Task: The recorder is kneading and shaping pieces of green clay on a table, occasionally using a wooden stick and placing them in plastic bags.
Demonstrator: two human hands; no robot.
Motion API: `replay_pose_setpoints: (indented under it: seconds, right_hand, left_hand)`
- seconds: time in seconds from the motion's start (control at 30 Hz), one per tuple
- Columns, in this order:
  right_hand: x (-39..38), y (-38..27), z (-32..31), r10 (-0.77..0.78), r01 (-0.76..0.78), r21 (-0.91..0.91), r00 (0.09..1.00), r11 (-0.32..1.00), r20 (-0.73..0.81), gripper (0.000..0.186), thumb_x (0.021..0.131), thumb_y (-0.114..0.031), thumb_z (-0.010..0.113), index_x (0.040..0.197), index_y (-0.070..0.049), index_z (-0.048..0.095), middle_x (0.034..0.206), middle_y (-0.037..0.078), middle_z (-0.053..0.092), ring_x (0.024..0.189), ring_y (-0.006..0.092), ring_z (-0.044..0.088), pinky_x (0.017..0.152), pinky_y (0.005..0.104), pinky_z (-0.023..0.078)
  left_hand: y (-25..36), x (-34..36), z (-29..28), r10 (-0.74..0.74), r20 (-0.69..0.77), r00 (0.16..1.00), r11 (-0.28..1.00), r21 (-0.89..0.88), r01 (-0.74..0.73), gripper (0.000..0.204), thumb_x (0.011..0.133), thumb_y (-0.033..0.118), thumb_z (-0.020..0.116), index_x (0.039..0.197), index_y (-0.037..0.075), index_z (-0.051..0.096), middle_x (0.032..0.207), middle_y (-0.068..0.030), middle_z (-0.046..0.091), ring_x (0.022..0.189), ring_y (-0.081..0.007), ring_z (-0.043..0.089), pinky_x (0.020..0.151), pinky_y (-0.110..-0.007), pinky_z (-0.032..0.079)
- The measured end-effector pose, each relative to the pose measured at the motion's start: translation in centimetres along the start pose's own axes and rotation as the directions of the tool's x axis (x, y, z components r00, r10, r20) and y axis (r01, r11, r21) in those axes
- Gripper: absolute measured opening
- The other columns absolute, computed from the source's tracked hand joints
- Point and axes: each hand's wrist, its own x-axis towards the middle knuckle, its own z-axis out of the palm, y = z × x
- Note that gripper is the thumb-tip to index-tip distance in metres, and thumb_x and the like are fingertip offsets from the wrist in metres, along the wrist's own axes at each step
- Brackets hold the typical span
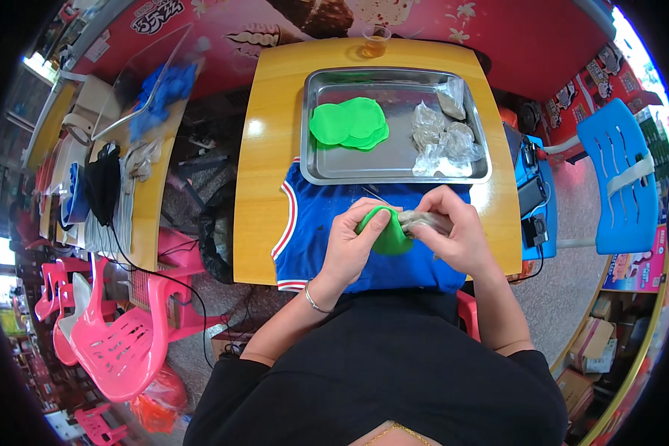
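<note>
Over the near part of the table, my left hand is closed on a bright green round piece of soft material, its thumb pressed on the upper edge. A crumpled clear plastic bag is pinched in my right hand, right against the green piece. Whether part of the bag is inside it, I cannot tell. Beyond my hands stands a shallow metal tray. Overlapping green rounds lie at its left, and several clear bags with greyish-brown contents lie at its right.
A blue jersey with white-and-red trim is spread on the yellow wooden table under my hands. A cup of amber liquid stands at the far edge. Pink chairs are at the left, a blue chair at the right.
</note>
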Motion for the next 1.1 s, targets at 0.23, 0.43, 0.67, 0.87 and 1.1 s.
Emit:
replay_pose_setpoints:
  seconds: [0.23,0.43,0.67,0.87,1.1]
  right_hand:
    - [0.1,-0.1,0.3,-0.132,0.152,-0.149,0.981,0.977,0.14,0.012,0.075,0.001,0.064,0.085,0.002,0.058,0.075,0.008,0.061,0.067,0.0091,0.057,0.059,0.0229,0.047]
    - [-0.1,0.2,2.1,-0.137,0.118,-0.236,0.988,0.964,-0.066,0.012,0.074,0.002,0.065,0.083,0.002,0.057,0.071,0.006,0.059,0.065,0.0083,0.056,0.056,0.0215,0.044]
    - [-0.2,1.7,1.8,0.069,-0.085,0.169,0.993,0.982,0.098,0.013,0.076,0.001,0.063,0.084,0.0,0.053,0.074,0.004,0.057,0.059,0.0059,0.053,0.048,0.0193,0.04]
    - [0.1,1.3,2.5,0.143,-0.078,0.275,0.964,0.958,-0.225,0.021,0.072,-0.004,0.068,0.081,-0.002,0.049,0.071,0.002,0.056,0.06,0.0048,0.05,0.05,0.0225,0.041]
    - [0.2,0.9,1.9,-0.077,0.081,-0.214,0.997,0.974,0.027,0.022,0.07,0.0,0.066,0.082,-0.002,0.047,0.073,0.003,0.056,0.066,0.0093,0.053,0.059,0.0238,0.043]
  left_hand:
    - [0.0,-0.6,0.0,0.035,-0.036,0.999,0.999,0.019,-0.034,0.013,0.086,0.009,0.061,0.09,-0.001,0.068,0.087,-0.0051,0.058,0.081,-0.01,0.053,0.073,-0.023,0.042]
    - [0.5,-0.8,1.0,-0.003,-0.13,0.991,0.999,-0.044,-0.003,0.006,0.082,0.005,0.065,0.079,0.0,0.063,0.082,-0.0038,0.058,0.077,-0.0087,0.053,0.068,-0.022,0.044]
    - [-0.1,-0.7,-0.1,0.107,-0.067,0.992,0.994,0.002,-0.108,0.006,0.08,0.004,0.067,0.08,0.001,0.061,0.088,-0.0052,0.059,0.077,-0.0087,0.055,0.069,-0.022,0.045]
    - [-0.4,-1.1,0.5,0.031,-0.076,0.997,0.999,-0.009,-0.031,0.008,0.08,0.004,0.067,0.086,0.001,0.064,0.089,-0.0041,0.06,0.079,-0.0088,0.056,0.069,-0.022,0.046]
    - [-0.3,-0.8,-0.2,-0.032,0.013,0.999,0.999,0.039,0.032,0.011,0.08,0.002,0.066,0.091,0.001,0.064,0.089,-0.0039,0.062,0.081,-0.0094,0.057,0.072,-0.022,0.046]
